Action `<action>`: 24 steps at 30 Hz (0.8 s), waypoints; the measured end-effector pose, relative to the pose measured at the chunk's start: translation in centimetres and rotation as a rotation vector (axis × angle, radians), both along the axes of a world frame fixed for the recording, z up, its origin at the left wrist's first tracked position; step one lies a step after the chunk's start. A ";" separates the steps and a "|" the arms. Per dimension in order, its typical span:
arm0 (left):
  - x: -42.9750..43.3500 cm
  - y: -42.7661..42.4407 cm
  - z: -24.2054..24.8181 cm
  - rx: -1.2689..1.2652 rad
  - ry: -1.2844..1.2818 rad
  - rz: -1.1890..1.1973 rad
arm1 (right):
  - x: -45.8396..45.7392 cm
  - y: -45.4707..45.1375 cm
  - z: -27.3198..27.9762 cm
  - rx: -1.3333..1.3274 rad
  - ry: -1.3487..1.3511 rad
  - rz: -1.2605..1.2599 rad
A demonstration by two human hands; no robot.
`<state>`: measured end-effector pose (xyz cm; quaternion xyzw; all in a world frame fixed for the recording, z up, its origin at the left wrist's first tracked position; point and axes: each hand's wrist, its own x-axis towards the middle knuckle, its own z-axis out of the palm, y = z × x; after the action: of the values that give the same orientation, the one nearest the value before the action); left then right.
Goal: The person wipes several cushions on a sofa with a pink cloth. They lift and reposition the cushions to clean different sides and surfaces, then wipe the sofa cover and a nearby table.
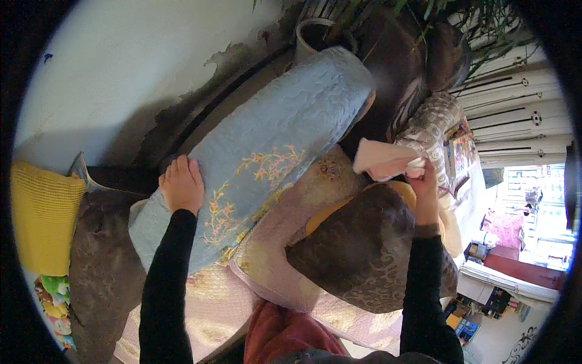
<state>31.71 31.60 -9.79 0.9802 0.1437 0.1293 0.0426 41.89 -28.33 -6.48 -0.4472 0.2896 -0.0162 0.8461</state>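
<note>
My left hand [183,187] lies palm down on the upper edge of a light blue quilted sofa-back cover [273,123], with its fingertips at that edge. Pink and yellow flowers are embroidered on the cover. On the other side, my right hand [423,184] grips a bunched pink cloth [384,159], part of which hangs out to the left. Just below the cloth is a dark brown patterned cushion [354,250] with a tan edge. It leans on a pink and beige quilted seat cover [218,305].
A potted plant's white pot [313,38] stands behind the sofa, by a stained wall [150,68]. A yellow textured cushion [45,218] sits at far left beside the brown sofa arm [102,255]. A patterned bolster [432,123] and pale curtains [509,109] are at right.
</note>
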 end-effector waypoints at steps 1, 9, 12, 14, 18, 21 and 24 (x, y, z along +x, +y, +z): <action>0.0 0.0 -0.1 -0.003 0.011 0.003 | -1.3 -0.5 1.5 -0.049 -0.020 -0.111; 0.4 0.4 -0.7 0.030 0.012 0.040 | -7.5 6.0 15.1 -0.528 -0.785 -0.506; 0.4 0.5 -0.8 0.034 0.032 0.047 | -9.0 15.9 6.7 -0.250 -0.546 -0.134; 0.4 0.5 -0.8 0.029 -0.026 0.027 | -12.3 24.3 -0.1 0.155 -0.246 0.169; 0.5 0.6 -0.9 0.049 -0.014 0.031 | -30.4 33.7 -6.1 0.187 0.224 0.956; 0.6 0.6 -0.7 0.035 0.021 0.032 | -41.8 33.7 -7.3 0.344 0.547 1.137; 0.6 0.2 -0.5 0.066 0.008 0.058 | -48.0 31.3 -9.2 0.410 0.724 1.042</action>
<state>32.29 31.83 -10.28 0.9770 0.1679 0.1312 0.0058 -6.15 3.00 -15.70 -0.3360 0.2984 0.6014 0.6606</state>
